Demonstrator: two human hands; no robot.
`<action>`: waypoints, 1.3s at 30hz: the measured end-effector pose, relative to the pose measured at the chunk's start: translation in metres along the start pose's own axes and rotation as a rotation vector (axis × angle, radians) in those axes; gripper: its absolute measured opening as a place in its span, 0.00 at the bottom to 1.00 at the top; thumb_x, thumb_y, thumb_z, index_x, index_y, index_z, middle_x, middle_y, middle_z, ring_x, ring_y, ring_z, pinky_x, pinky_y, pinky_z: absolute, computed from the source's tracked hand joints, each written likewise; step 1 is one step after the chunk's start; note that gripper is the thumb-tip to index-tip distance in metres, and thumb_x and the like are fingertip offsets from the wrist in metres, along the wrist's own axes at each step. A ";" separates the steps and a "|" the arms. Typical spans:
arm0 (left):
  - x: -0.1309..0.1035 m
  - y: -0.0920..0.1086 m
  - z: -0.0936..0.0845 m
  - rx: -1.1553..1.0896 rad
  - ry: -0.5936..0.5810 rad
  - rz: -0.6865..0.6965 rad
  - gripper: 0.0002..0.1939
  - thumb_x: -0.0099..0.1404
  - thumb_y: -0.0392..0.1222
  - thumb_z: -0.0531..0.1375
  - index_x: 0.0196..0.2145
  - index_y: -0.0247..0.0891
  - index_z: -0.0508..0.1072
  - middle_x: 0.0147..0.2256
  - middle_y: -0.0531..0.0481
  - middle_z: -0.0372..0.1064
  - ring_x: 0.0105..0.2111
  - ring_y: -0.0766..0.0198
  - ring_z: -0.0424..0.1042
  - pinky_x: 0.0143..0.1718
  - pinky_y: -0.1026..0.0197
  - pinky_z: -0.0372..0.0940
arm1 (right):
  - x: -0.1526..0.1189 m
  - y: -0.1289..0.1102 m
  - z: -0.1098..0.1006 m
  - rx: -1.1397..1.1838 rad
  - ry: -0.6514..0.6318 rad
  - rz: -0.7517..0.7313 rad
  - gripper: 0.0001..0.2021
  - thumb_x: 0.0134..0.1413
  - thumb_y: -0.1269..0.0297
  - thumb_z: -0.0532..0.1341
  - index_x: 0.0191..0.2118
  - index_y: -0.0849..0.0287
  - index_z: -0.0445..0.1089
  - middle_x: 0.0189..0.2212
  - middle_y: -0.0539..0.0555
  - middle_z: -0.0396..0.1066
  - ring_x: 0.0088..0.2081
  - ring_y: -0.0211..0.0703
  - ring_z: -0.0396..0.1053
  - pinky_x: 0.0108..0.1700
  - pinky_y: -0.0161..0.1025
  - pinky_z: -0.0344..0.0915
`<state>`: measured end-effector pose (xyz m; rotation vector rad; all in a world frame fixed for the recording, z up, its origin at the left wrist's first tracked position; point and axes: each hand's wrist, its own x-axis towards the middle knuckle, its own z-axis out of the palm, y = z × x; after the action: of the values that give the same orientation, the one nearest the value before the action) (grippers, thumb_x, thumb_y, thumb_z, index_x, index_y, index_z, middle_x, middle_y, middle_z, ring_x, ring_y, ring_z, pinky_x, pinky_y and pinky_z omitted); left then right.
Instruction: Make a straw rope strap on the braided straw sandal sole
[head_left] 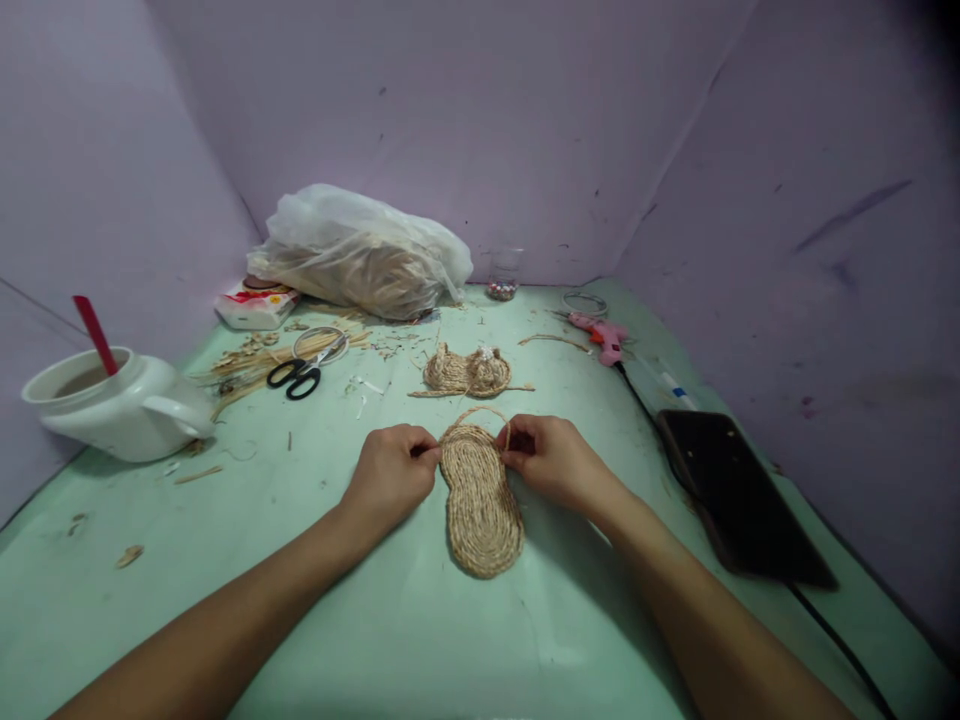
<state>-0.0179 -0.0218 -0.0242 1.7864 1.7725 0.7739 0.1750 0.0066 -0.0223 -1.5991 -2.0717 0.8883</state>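
Note:
A sole-shaped piece of coiled straw cord (484, 510) lies flat on the table, narrowed in the middle. My left hand (397, 470) pinches its upper left edge. At its upper right edge, my right hand (551, 460) is closed on a thin straw cord (484, 409), which arches loosely over the top of the sole. The fingertips of both hands are partly hidden. Just beyond lies a second woven straw piece (457, 372) with raised curled parts and a small white decoration, a thin straw strand along its near edge.
Black-handled scissors (304, 378) and straw scraps (244, 360) lie left, near a white pot (142, 410) holding a red stick. Behind are a plastic bag (367, 250) and a jar of beads (502, 285). A pink glue gun (604, 335) and a dark flat device (739, 500) are right.

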 end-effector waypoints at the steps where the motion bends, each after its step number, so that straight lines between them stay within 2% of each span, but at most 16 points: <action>1: 0.000 0.000 0.000 0.014 0.000 0.009 0.08 0.53 0.38 0.56 0.25 0.35 0.75 0.24 0.49 0.72 0.26 0.63 0.69 0.29 0.63 0.61 | 0.000 0.000 0.000 -0.010 0.001 -0.006 0.04 0.42 0.72 0.60 0.28 0.59 0.71 0.23 0.51 0.71 0.25 0.38 0.65 0.27 0.32 0.56; 13: -0.002 -0.001 0.001 0.059 0.017 0.017 0.07 0.53 0.37 0.55 0.23 0.36 0.73 0.23 0.50 0.70 0.24 0.65 0.67 0.27 0.64 0.59 | -0.003 -0.003 -0.004 -0.072 0.000 -0.070 0.06 0.42 0.73 0.58 0.28 0.59 0.72 0.23 0.51 0.72 0.25 0.38 0.65 0.27 0.32 0.55; 19: -0.003 0.000 -0.003 0.098 0.015 0.009 0.06 0.50 0.35 0.53 0.20 0.37 0.70 0.20 0.52 0.67 0.22 0.66 0.64 0.25 0.65 0.56 | -0.002 0.000 -0.005 -0.081 0.003 -0.050 0.05 0.43 0.71 0.58 0.28 0.60 0.71 0.22 0.51 0.71 0.25 0.38 0.65 0.26 0.32 0.55; 27: -0.005 0.001 -0.009 0.233 -0.059 0.028 0.06 0.49 0.34 0.51 0.20 0.38 0.67 0.20 0.52 0.65 0.22 0.65 0.62 0.23 0.64 0.53 | -0.003 -0.001 -0.001 -0.088 -0.028 -0.002 0.07 0.46 0.62 0.59 0.30 0.58 0.72 0.23 0.52 0.71 0.24 0.37 0.62 0.25 0.33 0.53; 35: -0.001 0.002 -0.009 0.197 -0.115 0.000 0.07 0.49 0.33 0.51 0.23 0.38 0.68 0.20 0.53 0.66 0.22 0.65 0.63 0.24 0.64 0.53 | -0.003 -0.005 0.003 -0.076 -0.049 0.046 0.07 0.47 0.62 0.59 0.28 0.57 0.73 0.21 0.51 0.70 0.22 0.36 0.59 0.23 0.33 0.51; 39: 0.001 0.002 -0.017 0.231 -0.162 -0.038 0.09 0.46 0.30 0.50 0.23 0.38 0.68 0.21 0.52 0.66 0.23 0.64 0.64 0.25 0.63 0.55 | -0.003 -0.005 0.003 -0.116 -0.039 0.088 0.07 0.46 0.62 0.57 0.27 0.57 0.72 0.21 0.51 0.70 0.22 0.37 0.60 0.23 0.33 0.49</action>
<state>-0.0282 -0.0211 -0.0101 1.8957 1.8418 0.4094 0.1700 0.0016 -0.0207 -1.7587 -2.1285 0.8490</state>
